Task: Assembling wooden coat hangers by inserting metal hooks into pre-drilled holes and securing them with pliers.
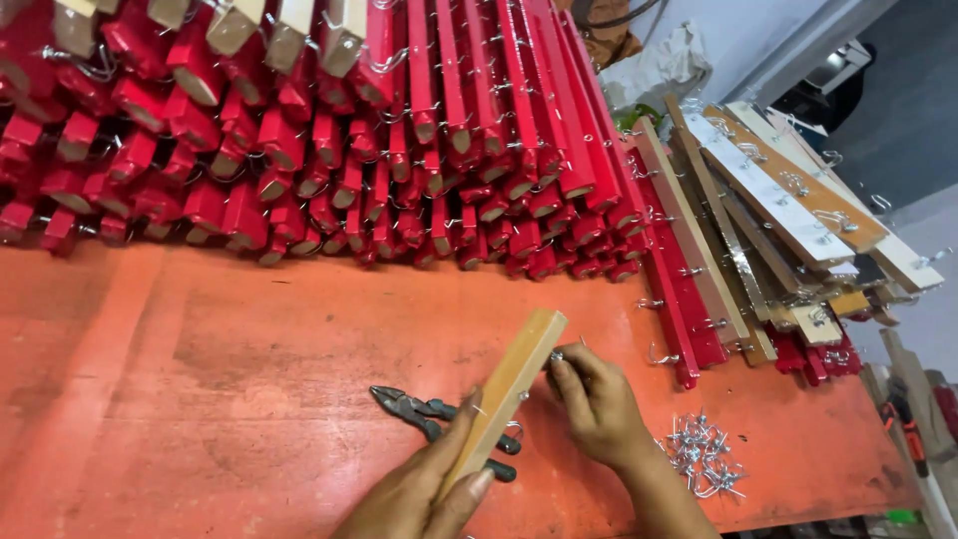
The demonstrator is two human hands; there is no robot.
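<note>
My left hand [424,489] grips the near end of a bare wooden strip [514,384] that tilts up and away over the red table [200,379]. My right hand [594,399] pinches a small metal hook against the strip's side near its far end. Dark pliers [429,414] lie on the table just under and left of the strip. A heap of small metal screw hooks [704,454] rests right of my right wrist.
A large stack of red-painted wooden strips with hooks [399,150] fills the back of the table. Unpainted and white strips [788,200] lie fanned at the right. The table's right edge drops off near a tool with an orange handle [908,424].
</note>
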